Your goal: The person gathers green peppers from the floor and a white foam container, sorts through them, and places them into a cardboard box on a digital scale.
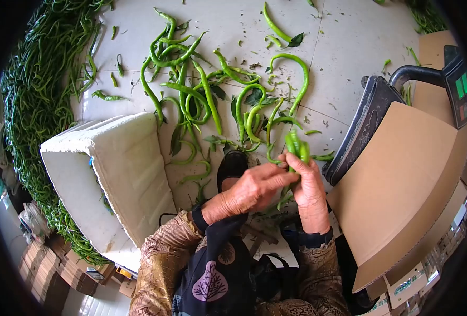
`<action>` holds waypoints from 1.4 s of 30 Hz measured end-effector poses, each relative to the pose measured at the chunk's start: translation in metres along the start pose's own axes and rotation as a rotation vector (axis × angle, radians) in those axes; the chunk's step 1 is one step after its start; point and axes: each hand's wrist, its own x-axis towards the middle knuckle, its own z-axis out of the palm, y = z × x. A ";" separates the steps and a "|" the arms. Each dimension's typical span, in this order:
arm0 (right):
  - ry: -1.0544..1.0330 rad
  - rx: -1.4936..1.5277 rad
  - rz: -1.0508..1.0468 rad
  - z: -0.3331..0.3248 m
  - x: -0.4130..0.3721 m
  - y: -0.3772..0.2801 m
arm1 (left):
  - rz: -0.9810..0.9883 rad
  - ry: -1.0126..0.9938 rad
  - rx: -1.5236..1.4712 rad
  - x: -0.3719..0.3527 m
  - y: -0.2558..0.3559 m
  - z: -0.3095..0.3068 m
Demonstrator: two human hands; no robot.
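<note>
A small bunch of long green chili peppers [297,147] sticks up from my right hand [310,192], whose fingers and thumb are wrapped round it. My left hand [252,189] comes in from the left, its fingers closed against the same bunch. The exact grip of the left fingertips is partly hidden among the peppers and the right hand. Below the hands, green tips or stems poke out. In front of them, several curved green peppers [207,102] lie loose on the pale tiled floor [365,31], mixed with leaves and broken bits.
A white foam box [136,163] lies tipped on its side at left. Behind it rises a large heap of green peppers [38,105]. To the right stand an open cardboard box [397,195] and a scale with a lit display [463,84]. My shoe [233,166] is below the peppers.
</note>
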 end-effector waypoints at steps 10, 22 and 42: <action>-0.231 0.336 -0.209 -0.020 -0.019 -0.017 | -0.473 0.393 0.572 0.033 -0.121 -0.028; -0.045 0.118 -0.309 -0.029 -0.027 -0.016 | -0.708 0.689 -0.200 0.023 -0.078 -0.040; 0.255 -0.072 -0.236 -0.022 -0.023 0.006 | -0.467 0.359 0.396 0.020 -0.077 -0.003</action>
